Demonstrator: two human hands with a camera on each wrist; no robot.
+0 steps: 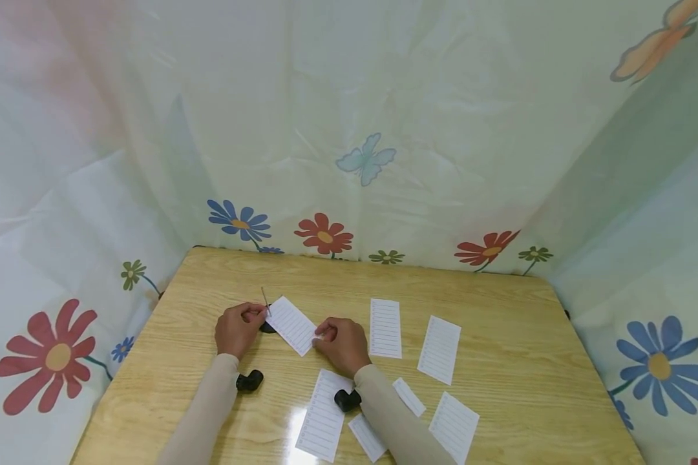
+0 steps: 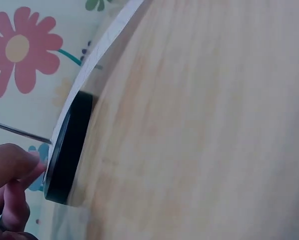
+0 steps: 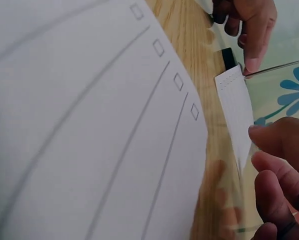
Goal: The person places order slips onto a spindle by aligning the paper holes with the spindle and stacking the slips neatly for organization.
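Observation:
A lined paper slip with checkboxes (image 1: 293,327) lies at a slant over the black round base (image 2: 72,150) of a bill spike. The spike's thin metal rod (image 1: 264,298) rises at the slip's upper left corner, and in the left wrist view it meets the paper just above the base. My left hand (image 1: 236,329) pinches the slip's edge beside the rod. At the opposite, lower right end, my right hand (image 1: 343,344) holds the slip's corner between thumb and finger. Much of the base is hidden under the paper in the head view.
Several similar slips lie on the wooden table (image 1: 518,361): one upright slip (image 1: 386,328), one tilted slip (image 1: 439,349), others near my right forearm, including a long slip (image 1: 321,416) and a small strip (image 1: 409,396). A flowered curtain (image 1: 442,161) surrounds the table.

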